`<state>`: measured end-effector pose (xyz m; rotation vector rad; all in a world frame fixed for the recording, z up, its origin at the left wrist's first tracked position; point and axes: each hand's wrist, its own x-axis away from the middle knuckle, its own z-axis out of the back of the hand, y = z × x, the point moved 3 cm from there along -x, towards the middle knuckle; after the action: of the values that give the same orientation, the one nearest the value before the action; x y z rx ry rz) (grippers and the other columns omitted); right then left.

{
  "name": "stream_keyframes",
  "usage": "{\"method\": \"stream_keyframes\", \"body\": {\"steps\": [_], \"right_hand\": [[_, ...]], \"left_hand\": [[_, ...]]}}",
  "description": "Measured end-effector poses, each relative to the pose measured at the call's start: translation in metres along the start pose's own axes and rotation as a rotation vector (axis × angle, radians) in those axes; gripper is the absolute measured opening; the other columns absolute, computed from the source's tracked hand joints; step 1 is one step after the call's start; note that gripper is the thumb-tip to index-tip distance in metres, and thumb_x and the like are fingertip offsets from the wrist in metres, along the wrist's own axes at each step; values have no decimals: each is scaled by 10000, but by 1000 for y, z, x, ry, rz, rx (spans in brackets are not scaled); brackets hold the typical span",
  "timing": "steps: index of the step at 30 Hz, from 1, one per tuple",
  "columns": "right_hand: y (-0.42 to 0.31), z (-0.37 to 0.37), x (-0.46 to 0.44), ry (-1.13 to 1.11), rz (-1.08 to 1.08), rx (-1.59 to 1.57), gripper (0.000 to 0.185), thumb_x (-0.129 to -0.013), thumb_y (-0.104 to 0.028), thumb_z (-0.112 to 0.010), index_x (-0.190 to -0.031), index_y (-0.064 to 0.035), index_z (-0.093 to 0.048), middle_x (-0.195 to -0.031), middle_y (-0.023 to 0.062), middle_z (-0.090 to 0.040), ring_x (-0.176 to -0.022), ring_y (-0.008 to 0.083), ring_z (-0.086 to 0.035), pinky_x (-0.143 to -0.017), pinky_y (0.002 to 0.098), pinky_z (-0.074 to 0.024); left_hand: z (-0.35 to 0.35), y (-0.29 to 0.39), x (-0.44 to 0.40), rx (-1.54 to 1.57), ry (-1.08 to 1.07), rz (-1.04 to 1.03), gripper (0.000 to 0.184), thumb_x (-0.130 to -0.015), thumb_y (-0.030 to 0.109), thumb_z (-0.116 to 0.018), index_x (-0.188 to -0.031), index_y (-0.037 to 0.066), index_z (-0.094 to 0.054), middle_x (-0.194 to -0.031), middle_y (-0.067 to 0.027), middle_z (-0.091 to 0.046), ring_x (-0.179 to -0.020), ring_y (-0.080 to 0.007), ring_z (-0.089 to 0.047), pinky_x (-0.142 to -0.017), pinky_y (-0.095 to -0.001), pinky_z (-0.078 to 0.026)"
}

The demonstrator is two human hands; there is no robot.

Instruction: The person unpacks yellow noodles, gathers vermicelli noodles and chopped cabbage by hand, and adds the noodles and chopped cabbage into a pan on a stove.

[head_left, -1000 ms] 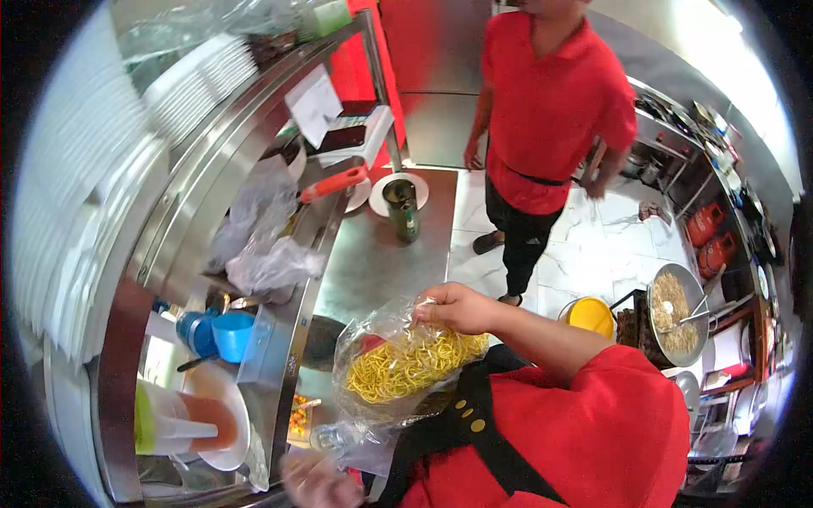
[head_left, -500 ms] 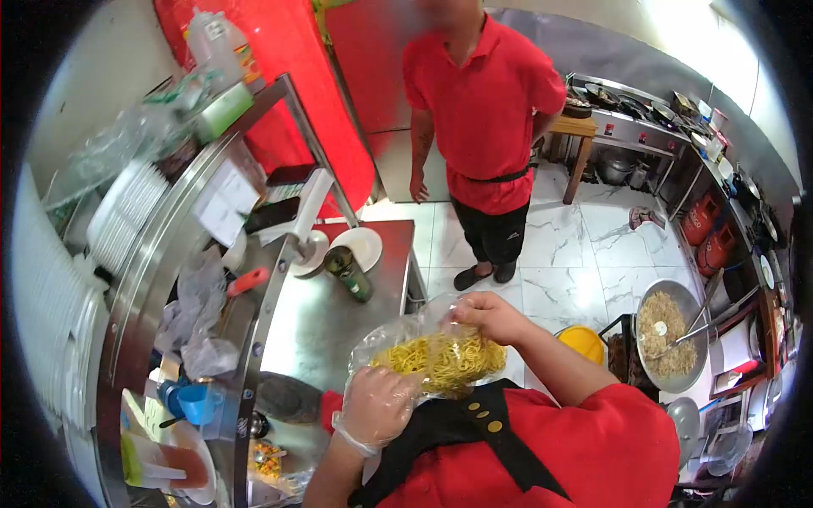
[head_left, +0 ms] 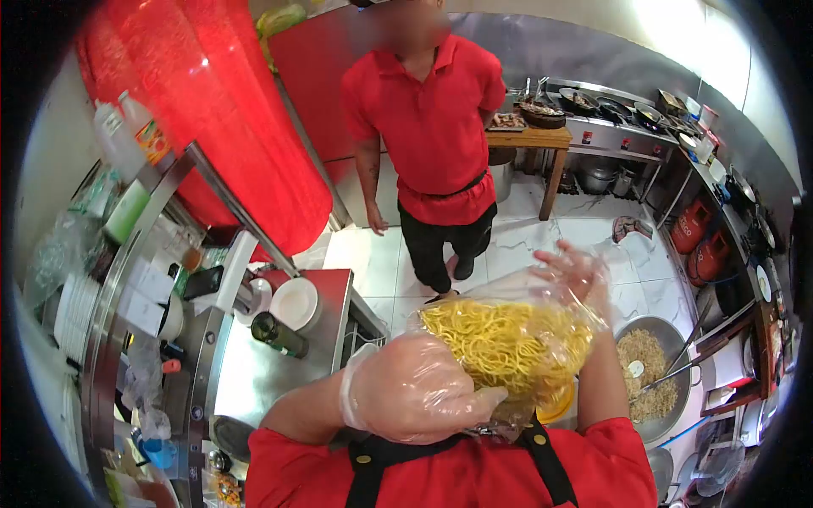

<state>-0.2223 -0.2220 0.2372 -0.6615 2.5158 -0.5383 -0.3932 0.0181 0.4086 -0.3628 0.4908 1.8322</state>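
A clear plastic bag of yellow noodles [head_left: 500, 343] is held up in front of my chest. My left hand [head_left: 419, 389], in a thin clear plastic glove, is curled against the bag's lower left side and grips it. My right hand [head_left: 576, 275] is raised at the bag's upper right, fingers spread. Clear plastic lies over part of this hand and its wrist; whether it is a glove or the bag's own film I cannot tell.
A co-worker in a red shirt [head_left: 432, 127] stands ahead. At right is a large pan of rice [head_left: 652, 339]. On my left, a steel counter [head_left: 246, 364] bears plates [head_left: 295, 303] and a dark green bottle [head_left: 279, 335], beside a steel shelf [head_left: 140, 237]. Gas cylinders [head_left: 703, 250] stand far right.
The noodle bag has risen and moved right. My right hand has let go of its top and opened. My left hand has come up with the bag, and the view has turned.
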Motion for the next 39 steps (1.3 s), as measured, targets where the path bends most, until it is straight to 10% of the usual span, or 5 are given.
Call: {"method": "stream_keyframes", "body": {"steps": [19,22,39], "right_hand": [[-51,162,-99,430,-483,273,458,-929,-380,-521,-1202,-14,-556,-1217,201,-549,-1060,335,-568,-906,436,-481],[-75,185,-123,456,-529,323,454,-929,-376,-520,-1204,-17,-557,-1216,198,-552,-1057,327,-572,-902,432,-484],[-324,367,-194,348,-641,537,433,-930,-352,-516,-1215,-29,-562,-1207,182,-568,-1038,282,-592,-879,410,-502]], "left_hand": [[10,-322,-158,547,-152,-226,316,-789,144,-639,-1073,5,-631,-890,-152,-635,-860,-309,-634,-748,-417,-500],[-39,-349,-215,140,-691,-48,246,-819,92,-600,-1049,10,-633,-1030,-167,-635,-976,-343,-616,-829,-399,-509],[-257,-617,-473,484,-921,-32,532,-768,343,-685,-1176,24,-563,-1070,-201,-615,-1014,-328,-593,-897,-411,-459]]}}
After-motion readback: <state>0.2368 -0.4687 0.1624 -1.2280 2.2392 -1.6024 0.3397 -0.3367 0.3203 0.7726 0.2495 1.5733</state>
